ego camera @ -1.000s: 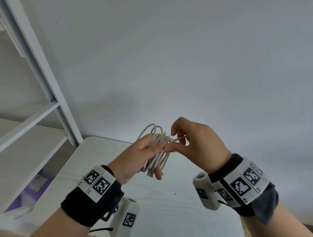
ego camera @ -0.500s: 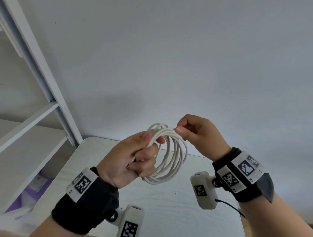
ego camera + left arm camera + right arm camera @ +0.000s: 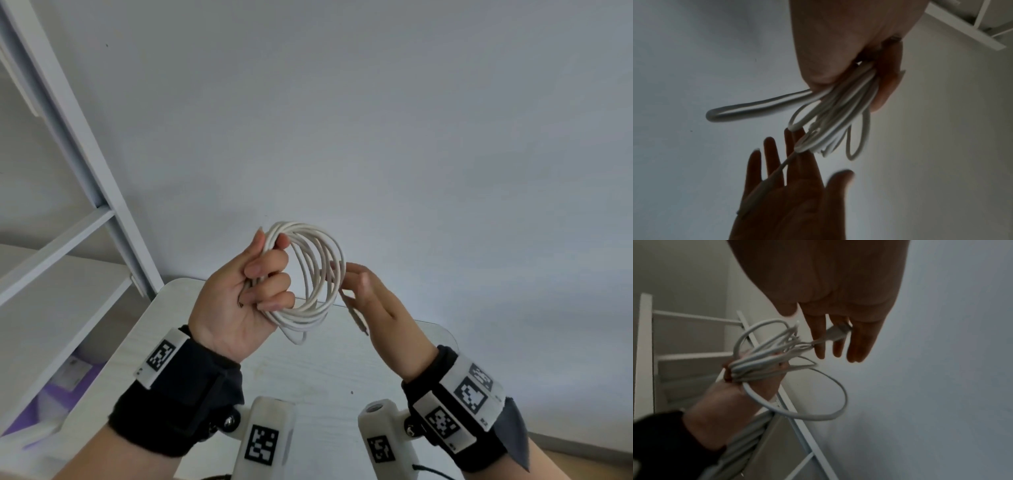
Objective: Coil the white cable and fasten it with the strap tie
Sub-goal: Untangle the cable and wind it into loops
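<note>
My left hand (image 3: 239, 308) is raised palm toward me, its fingers curled round one side of the white cable (image 3: 322, 270), which is wound into a round coil of several loops. The coil (image 3: 840, 112) hangs from that fist over the table. Just right of the coil, my right hand (image 3: 368, 296) has straight, spread fingers. The loose cable end with its plug (image 3: 358, 320) lies across that hand's fingers and is not gripped. The right wrist view shows the plug (image 3: 838, 332) against the fingers (image 3: 819, 344) and the left hand (image 3: 740, 394) clutching the bundle. I cannot make out a strap tie.
A white wood-grain table (image 3: 308, 383) lies below the hands, its rounded far edge against a plain grey wall (image 3: 376, 120). A white shelving frame (image 3: 78, 171) stands to the left, with something purple (image 3: 44, 401) low beside it.
The left hand has turned palm-up and lifted the coil. The right hand let go of its pinch at the coil's top, dropped to the right side and opened; the cable end now lies across it.
</note>
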Demonstrator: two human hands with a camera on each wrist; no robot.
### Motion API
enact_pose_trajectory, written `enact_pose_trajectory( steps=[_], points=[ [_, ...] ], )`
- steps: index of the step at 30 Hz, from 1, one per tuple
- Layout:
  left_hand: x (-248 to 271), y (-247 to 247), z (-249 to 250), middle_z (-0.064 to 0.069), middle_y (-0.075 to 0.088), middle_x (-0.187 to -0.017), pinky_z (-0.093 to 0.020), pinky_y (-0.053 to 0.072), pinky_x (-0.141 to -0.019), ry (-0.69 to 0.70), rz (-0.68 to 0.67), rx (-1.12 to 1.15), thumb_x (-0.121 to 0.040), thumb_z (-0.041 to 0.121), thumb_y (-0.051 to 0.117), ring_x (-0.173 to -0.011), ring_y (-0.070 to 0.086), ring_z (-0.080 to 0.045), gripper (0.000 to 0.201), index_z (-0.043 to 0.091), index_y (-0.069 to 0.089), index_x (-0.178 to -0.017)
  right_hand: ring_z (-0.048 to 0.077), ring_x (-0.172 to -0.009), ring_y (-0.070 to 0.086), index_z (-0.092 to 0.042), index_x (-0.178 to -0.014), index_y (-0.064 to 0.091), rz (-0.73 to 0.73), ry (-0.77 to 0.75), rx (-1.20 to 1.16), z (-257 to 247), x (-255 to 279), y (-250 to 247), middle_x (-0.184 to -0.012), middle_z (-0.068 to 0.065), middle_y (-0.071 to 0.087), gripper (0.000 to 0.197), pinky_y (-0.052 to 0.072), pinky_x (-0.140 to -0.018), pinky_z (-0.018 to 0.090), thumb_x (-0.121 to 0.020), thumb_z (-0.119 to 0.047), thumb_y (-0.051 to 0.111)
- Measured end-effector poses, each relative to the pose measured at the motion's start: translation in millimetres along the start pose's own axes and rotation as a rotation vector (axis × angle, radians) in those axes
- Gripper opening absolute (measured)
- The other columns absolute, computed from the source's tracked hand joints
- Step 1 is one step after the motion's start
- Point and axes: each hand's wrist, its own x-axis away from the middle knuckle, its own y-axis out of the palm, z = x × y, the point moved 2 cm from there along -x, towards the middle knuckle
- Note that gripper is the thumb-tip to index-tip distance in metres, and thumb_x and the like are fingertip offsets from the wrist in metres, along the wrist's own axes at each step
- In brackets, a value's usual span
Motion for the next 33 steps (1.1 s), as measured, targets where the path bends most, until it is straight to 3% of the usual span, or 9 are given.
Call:
enact_pose_trajectory(
  steps=[4,6,12,16,19,22,27,30,33],
  points=[
    [-0.2,1.4,-2.1,-0.008,0.057,-0.064,-0.025,0.032,-0.05,-0.06,-0.023,-0.009,-0.102,0.028,0.03,-0.047,0.034,-0.012,0.035,0.001,0.05,-0.11,0.003,-0.124,0.047,-0.037,-0.13,0.043,-0.157,0.225,-0.26,-4.1,-0.2,7.5,-0.134,-0.014,0.052,0.074,0.041,-0.103,0.029,-0.071,-0.081,0.033],
    [1.1,3.7,-3.7,-0.003,0.044,-0.061,-0.024,0.029,-0.049,-0.113,-0.029,-0.019,-0.102,0.029,0.029,-0.047,0.034,-0.012,0.036,0.001,0.049,-0.111,0.007,-0.124,0.047,-0.038,-0.129,0.04,-0.138,0.293,-0.318,-6.7,-2.8,9.4,-0.134,-0.013,0.048,0.06,0.042,-0.102,0.034,-0.075,-0.062,0.05],
    [7.8,9.3,-3.2,0.001,0.037,-0.062,-0.023,0.03,-0.046,-0.266,-0.044,-0.096,-0.101,0.026,0.031,-0.045,0.036,-0.011,0.032,0.001,0.047,-0.112,0.011,-0.135,0.033,-0.028,-0.142,0.022,-0.097,0.26,-0.301,-7.4,-9.2,3.8,-0.147,-0.002,0.036,0.102,0.031,-0.112,0.042,-0.051,-0.03,0.07],
    [11.1,12.5,0.6,0.001,0.036,-0.06,-0.02,0.031,-0.043,-0.349,-0.066,-0.185,-0.1,0.025,0.034,-0.043,0.035,-0.01,0.029,0.001,0.047,-0.111,0.021,-0.105,0.059,-0.013,-0.123,0.044,-0.169,0.196,-0.382,-10.1,-7.9,6.3,-0.109,0.011,0.058,0.073,0.05,-0.086,0.029,-0.054,-0.009,0.069],
    [11.8,15.0,3.7,0.008,0.037,-0.05,-0.013,0.032,-0.036,-0.382,0.003,-0.385,-0.091,0.034,0.055,-0.034,0.031,-0.003,0.03,0.006,0.053,-0.1,0.03,-0.08,0.058,-0.004,-0.097,0.057,-0.107,0.15,-0.373,-14.4,-4.3,8.9,-0.08,0.017,0.052,0.037,0.05,-0.065,0.025,-0.061,-0.005,0.065],
    [12.5,19.4,7.5,0.01,0.04,-0.043,-0.013,0.03,-0.033,-0.362,0.098,-0.616,-0.078,0.049,0.065,-0.03,0.028,0.001,0.044,0.011,0.047,-0.092,0.028,-0.073,0.066,-0.005,-0.088,0.064,-0.035,0.128,-0.361,-16.2,-2.9,10.1,-0.074,0.014,0.063,0.018,0.053,-0.063,0.027,-0.07,-0.007,0.063],
    [10.4,30.2,2.5,0.004,0.046,-0.046,-0.015,0.032,-0.038,-0.267,0.202,-0.875,-0.089,0.048,0.041,-0.029,0.031,-0.005,0.042,0.01,0.055,-0.077,0.025,-0.067,0.065,-0.014,-0.083,0.066,0.011,0.077,-0.333,-20.2,-3.1,13.0,-0.069,0.007,0.068,0.01,0.052,-0.063,0.037,-0.08,-0.021,0.061],
    [11.6,32.7,0.8,-0.006,0.064,-0.065,-0.026,0.046,-0.047,-0.143,0.328,-1.142,-0.091,0.049,0.041,-0.048,0.058,-0.018,0.042,0.015,0.064,-0.079,0.016,-0.046,0.054,-0.013,-0.074,0.057,0.089,0.104,-0.306,-17.4,-2.9,12.1,-0.047,-0.003,0.055,0.008,0.05,-0.051,0.025,-0.077,-0.021,0.055],
    [11.4,29.6,1.7,-0.008,0.074,-0.09,-0.031,0.057,-0.077,-0.056,0.439,-1.358,-0.084,0.049,0.042,-0.082,0.071,-0.025,0.043,0.016,0.067,-0.096,0.014,-0.042,0.043,-0.016,-0.066,0.049,0.152,0.111,-0.245,-14.2,-4.3,11.1,-0.04,-0.006,0.044,0.007,0.05,-0.05,0.023,-0.073,-0.016,0.048]
  ],
)
